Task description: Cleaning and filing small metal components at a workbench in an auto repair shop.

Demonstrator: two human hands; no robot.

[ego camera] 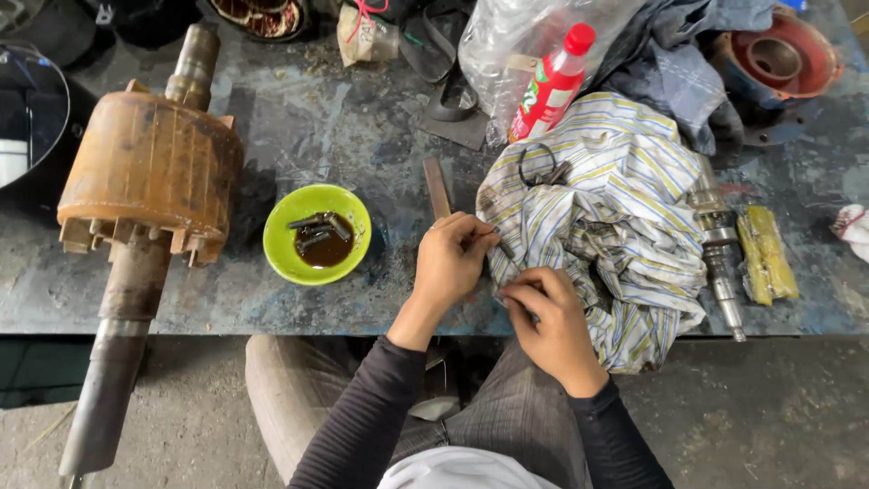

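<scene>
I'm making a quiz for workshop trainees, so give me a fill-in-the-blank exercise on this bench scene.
1. The small metal pieces soak in dark liquid inside a ____ bowl.
2. Both hands, left hand and right hand, work at the edge of a ____ cloth.
3. The plastic bottle has a ____ cap.
4. The rusty rotor lies to the ____ of the bowl.

Missing words: green; striped; red; left

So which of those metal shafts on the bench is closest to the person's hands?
The slim stepped steel shaft poking out from under the striped cloth, just beyond the right hand. The big rusty rotor shaft lies far off, beyond the green bowl.
</scene>
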